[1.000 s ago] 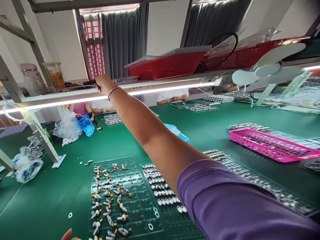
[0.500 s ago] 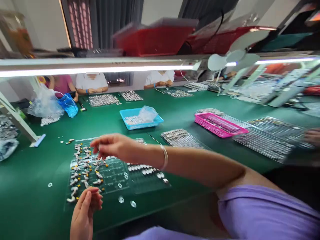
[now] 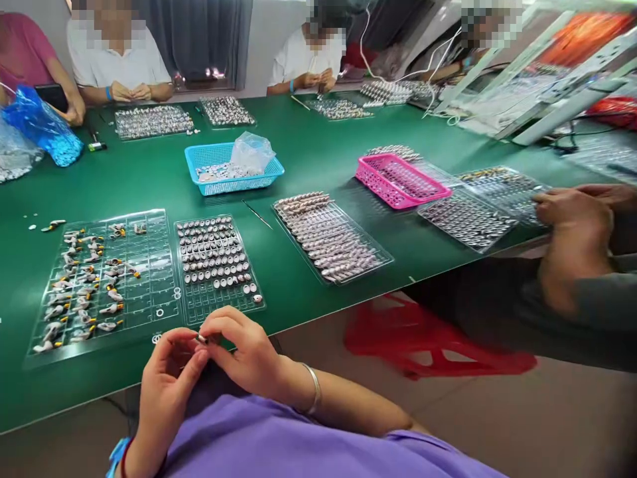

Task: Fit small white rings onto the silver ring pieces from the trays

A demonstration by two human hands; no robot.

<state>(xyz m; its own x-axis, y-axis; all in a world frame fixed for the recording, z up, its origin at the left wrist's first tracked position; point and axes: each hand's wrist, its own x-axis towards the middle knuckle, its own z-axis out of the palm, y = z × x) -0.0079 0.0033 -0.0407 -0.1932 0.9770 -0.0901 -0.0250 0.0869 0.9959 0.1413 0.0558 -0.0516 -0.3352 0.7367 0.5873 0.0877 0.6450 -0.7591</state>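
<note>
My left hand and my right hand meet at the table's near edge. Their fingertips pinch a small white and dark part, mostly hidden by the fingers. Just beyond lies a clear tray with several rows of small white-grey pieces with orange ends. To its right, a smaller clear tray holds rows of round white and dark caps. A few white rings rest on and beside the larger tray.
Behind the trays stands a blue basket with a plastic bag, near a thin tool. Rightward are a tray of pale parts, a pink basket and a co-worker's hand. A red stool is below. More people sit opposite.
My right hand has come back from over the larger tray to meet my left hand near my body. A small part now shows between their fingertips. The view has tilted down.
</note>
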